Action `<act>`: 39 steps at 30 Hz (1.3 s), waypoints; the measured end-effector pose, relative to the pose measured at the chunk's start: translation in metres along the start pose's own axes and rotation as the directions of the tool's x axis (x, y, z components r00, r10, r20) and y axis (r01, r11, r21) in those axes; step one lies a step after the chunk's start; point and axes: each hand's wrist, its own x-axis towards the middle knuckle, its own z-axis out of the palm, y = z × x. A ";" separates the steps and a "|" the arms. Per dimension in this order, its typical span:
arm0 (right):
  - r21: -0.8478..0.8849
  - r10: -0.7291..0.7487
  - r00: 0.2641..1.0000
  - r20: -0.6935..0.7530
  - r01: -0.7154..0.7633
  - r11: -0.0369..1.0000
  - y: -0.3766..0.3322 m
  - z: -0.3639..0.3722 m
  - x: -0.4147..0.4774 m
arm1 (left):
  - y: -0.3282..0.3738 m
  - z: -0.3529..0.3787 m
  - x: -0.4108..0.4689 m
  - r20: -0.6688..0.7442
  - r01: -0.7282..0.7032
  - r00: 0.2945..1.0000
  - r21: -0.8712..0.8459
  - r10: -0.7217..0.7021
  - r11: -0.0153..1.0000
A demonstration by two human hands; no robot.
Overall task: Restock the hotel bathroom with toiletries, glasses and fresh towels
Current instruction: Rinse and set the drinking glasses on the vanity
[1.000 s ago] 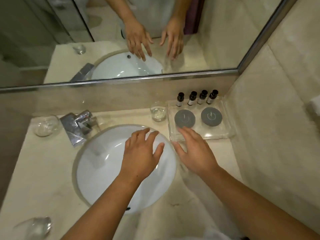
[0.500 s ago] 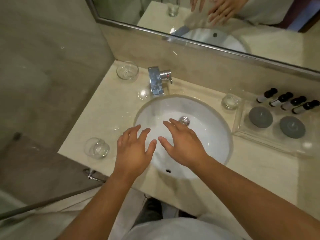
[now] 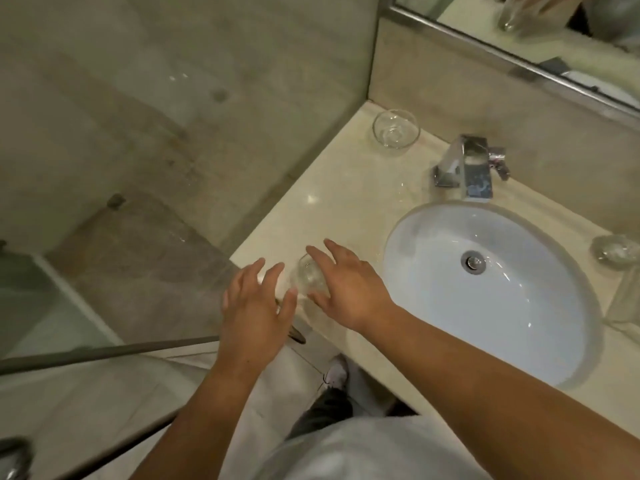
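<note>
A clear drinking glass (image 3: 309, 276) stands near the front left corner of the cream marble counter (image 3: 346, 199). My left hand (image 3: 258, 306) hovers just left of it with fingers spread and straight. My right hand (image 3: 348, 289) reaches over the glass from the right, fingers extended past its rim; whether they touch it is unclear. A second clear glass (image 3: 396, 132) stands at the back left of the counter. A third glass (image 3: 614, 251) sits right of the basin at the frame edge.
The white oval basin (image 3: 433, 282) fills the counter's middle, with a chrome tap (image 3: 467, 168) behind it. A mirror (image 3: 554, 39) runs along the back wall. A glass shower panel (image 3: 138, 202) stands left of the counter. A clear tray edge (image 3: 627, 306) shows far right.
Both hands have moved left from over the basin to the glass at the counter's front left corner. The view has swung left, and the toiletry tray has mostly left the frame.
</note>
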 end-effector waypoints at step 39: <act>0.961 0.795 0.562 -0.230 0.002 0.277 0.192 -0.104 -0.253 | 0.334 0.052 -0.027 0.547 0.171 0.760 -0.690 0.352 0.703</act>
